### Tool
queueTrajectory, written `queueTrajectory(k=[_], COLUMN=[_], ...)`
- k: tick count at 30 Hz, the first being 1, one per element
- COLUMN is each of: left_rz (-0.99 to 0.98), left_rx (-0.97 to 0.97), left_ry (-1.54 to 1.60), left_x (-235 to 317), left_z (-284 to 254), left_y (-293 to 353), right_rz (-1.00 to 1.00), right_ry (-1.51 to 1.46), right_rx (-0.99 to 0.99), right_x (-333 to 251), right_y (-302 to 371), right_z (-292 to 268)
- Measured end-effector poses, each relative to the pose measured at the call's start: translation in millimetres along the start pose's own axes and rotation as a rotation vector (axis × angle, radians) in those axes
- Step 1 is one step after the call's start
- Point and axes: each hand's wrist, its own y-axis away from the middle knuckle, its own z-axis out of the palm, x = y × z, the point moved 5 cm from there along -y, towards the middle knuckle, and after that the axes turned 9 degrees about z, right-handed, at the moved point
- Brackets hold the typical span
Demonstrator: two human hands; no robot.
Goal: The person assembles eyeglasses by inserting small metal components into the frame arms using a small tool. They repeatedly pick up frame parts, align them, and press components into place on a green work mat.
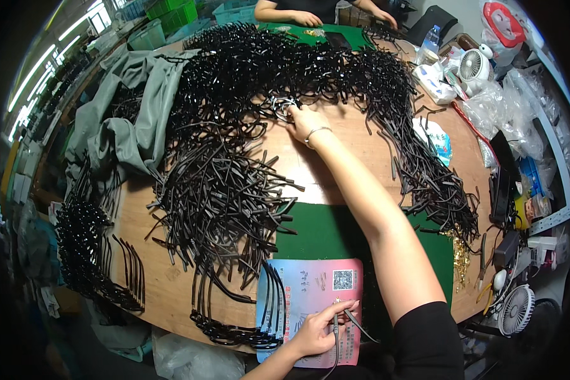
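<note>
My left hand (315, 333) is at the near edge of the table, above a pink and blue printed sheet (310, 285). Its thumb and fingers pinch slim dark eyeglass temples (336, 339). My right arm stretches far across the table. At the near edge of a big heap of glossy black eyeglass frames (234, 76), my right hand (308, 121), with a bracelet at the wrist, has its fingers closed on a black eyeglass frame (281, 109). The fingertips are partly hidden among the frames. A pile of loose dark temples (218, 196) lies left of centre.
A green mat (316, 228) lies under the sheet. Rows of black pieces (85, 253) line the left edge, near a grey-green cloth (123, 120). Small gold parts (461, 263), pliers (482, 256) and fans (516, 309) are on the right. Another person's hands (307, 18) show across the table.
</note>
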Motion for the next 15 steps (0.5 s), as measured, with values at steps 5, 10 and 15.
queueTrajectory(k=[5,10,15], left_rz=[0.071,0.053,0.008], left_rx=[0.034,0.078,0.089], left_ry=[-0.124,-0.341,-0.298], left_x=[-1.3,6.5,3.7], left_z=[0.3,-2.2,3.4], left_y=[5.5,5.4,9.7], right_rz=[-0.038,-0.073,0.003], right_ry=[0.152,0.174,0.076], right_rx=[-0.301,-0.336,-0.352], right_x=[1.3,39.4,69.9], right_y=[70.1,211.8,266.7], right_z=[-26.3,-58.2,-88.1])
